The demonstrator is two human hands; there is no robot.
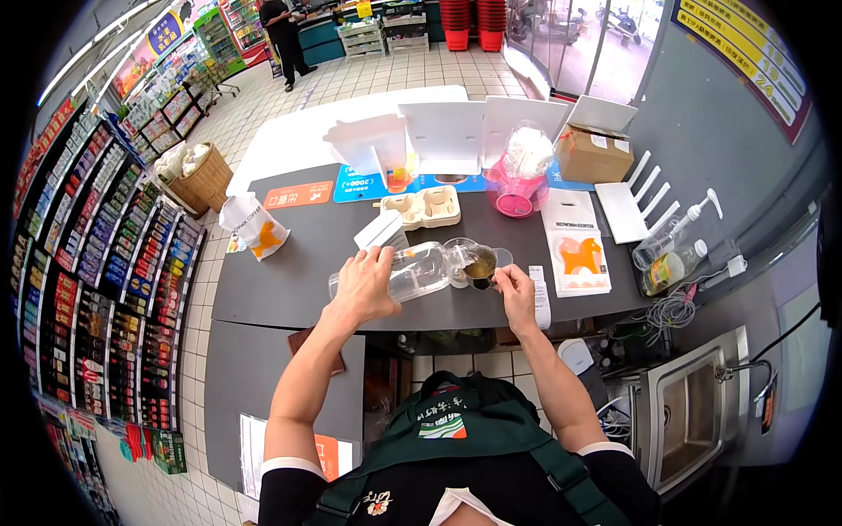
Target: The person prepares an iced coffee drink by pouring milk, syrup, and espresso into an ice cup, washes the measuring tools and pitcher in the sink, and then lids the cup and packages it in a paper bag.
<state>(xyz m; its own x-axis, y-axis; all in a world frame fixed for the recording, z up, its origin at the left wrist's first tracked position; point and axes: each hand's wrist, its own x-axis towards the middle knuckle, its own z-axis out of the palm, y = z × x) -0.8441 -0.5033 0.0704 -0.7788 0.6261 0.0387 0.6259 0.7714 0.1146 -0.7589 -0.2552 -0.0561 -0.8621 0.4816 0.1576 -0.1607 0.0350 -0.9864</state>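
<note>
My left hand is wrapped round a large clear bottle, which lies tilted nearly flat with its mouth pointing right. At that mouth is a small cup of brownish-green liquid. My right hand is closed at the cup's right side and holds it. Clear round cups or lids show around the bottle's mouth, partly hidden by it. Behind them sits a beige cardboard cup tray. A white receipt lies on the dark counter beside my right hand.
A white paper bag stands at the left, a pink container and cardboard box at the back. Flat printed bags, pump bottles and a sink are on the right. A person stands far off.
</note>
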